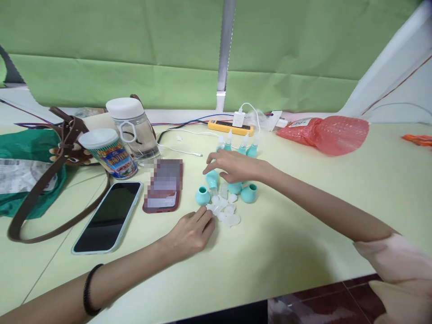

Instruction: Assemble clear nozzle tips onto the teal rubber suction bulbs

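Note:
My right hand [238, 165] reaches over a group of teal rubber bulbs, its fingers apart. Just under its fingertips is a teal bulb [211, 178] with a translucent tip pointing toward me; whether the fingers touch it I cannot tell. My left hand [194, 228] rests at the near edge of a pile of translucent plastic pieces [231, 219], fingers curled together; anything in them is hidden. An open-necked bulb [202, 196] stands just beyond it, another bulb [249, 193] to the right. Behind my right hand several bulbs with clear nozzles [243, 143] stand upright.
Left of my hands lie a red-cased phone [164, 186] and a phone with a pale case [108, 218]. A noodle cup [116, 157], a water bottle [135, 130], a brown strap [25, 202] and a green bag [30, 180] are farther left. A yellow power strip [216, 126] and red bubble wrap [337, 135] lie behind.

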Available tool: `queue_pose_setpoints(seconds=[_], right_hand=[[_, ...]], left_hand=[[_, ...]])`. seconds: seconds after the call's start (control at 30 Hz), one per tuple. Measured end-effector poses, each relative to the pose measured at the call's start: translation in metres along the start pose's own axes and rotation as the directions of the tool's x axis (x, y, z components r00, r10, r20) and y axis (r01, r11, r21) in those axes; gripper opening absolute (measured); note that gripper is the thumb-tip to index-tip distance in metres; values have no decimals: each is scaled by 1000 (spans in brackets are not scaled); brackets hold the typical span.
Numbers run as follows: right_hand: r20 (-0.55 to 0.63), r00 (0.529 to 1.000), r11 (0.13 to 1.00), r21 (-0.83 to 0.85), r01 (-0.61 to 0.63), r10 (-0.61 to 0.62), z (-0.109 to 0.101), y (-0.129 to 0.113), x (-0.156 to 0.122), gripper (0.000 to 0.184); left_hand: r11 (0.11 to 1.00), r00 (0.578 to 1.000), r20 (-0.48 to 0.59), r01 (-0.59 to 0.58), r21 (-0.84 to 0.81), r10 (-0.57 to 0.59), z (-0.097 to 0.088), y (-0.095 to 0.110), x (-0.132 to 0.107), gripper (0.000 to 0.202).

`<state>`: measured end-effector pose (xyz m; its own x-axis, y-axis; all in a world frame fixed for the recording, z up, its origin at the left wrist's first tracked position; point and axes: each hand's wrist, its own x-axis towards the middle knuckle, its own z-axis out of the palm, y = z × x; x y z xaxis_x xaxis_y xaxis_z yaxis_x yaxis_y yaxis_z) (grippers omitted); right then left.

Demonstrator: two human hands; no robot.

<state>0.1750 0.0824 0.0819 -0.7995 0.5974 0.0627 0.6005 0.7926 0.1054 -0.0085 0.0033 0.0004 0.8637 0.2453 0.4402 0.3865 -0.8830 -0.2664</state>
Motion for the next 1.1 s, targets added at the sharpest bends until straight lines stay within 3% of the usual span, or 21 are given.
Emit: queue_pose_setpoints(seconds=[0.1, 0.23, 0.4, 0.53, 0.67, 0.77, 0.83, 0.87, 0.93, 1.0, 1.1], right_hand=[[66, 994, 994, -55, 94, -90, 9, 10, 16, 44], [17, 995, 979, -178, 101, -100, 16, 3, 23, 25], [2, 995, 956, -279, 94, -97, -3, 8, 18, 21], [-107, 993, 922, -379, -82, 45, -32, 3, -5, 17], [-311, 931, 940, -216, -264, 190, -53, -23, -45, 13], [-399, 892, 977, 100, -187, 212, -45, -50, -71, 17], [-355, 911, 957, 265, -117, 210, -28, -69, -82, 21], [-338, 919, 947, 307, -95, 201, -17, -78, -85, 22], [-392, 889, 929, 360, -89, 237, 5, -94, -89, 27], [-462, 850, 915, 399, -57, 254, 23, -105, -90, 27], [-428, 869, 885, 464, -25, 248, 35, -109, -90, 12]], left_hand=[[1000, 999, -31, -6, 13, 6, 3, -1, -3, 16], [999, 999, -53, 8, 34, -6, 7, -1, -5, 13], [999, 994, -93, 51, -14, -52, 5, 0, -3, 10], [985, 980, -152, 112, -129, -131, -2, 1, 0, 5], [885, 929, -225, 177, -431, -295, -10, 2, 2, 11], [644, 872, -117, 254, -722, -475, -18, 4, 1, 18], [470, 842, 0, 301, -830, -539, -23, 6, 0, 15], [425, 843, 40, 311, -850, -536, -25, 7, 0, 19], [442, 879, 72, 307, -843, -472, -28, 11, 1, 32], [494, 915, 136, 325, -807, -379, -30, 16, 2, 25], [414, 894, 334, 437, -798, -299, -28, 19, 3, 24]])
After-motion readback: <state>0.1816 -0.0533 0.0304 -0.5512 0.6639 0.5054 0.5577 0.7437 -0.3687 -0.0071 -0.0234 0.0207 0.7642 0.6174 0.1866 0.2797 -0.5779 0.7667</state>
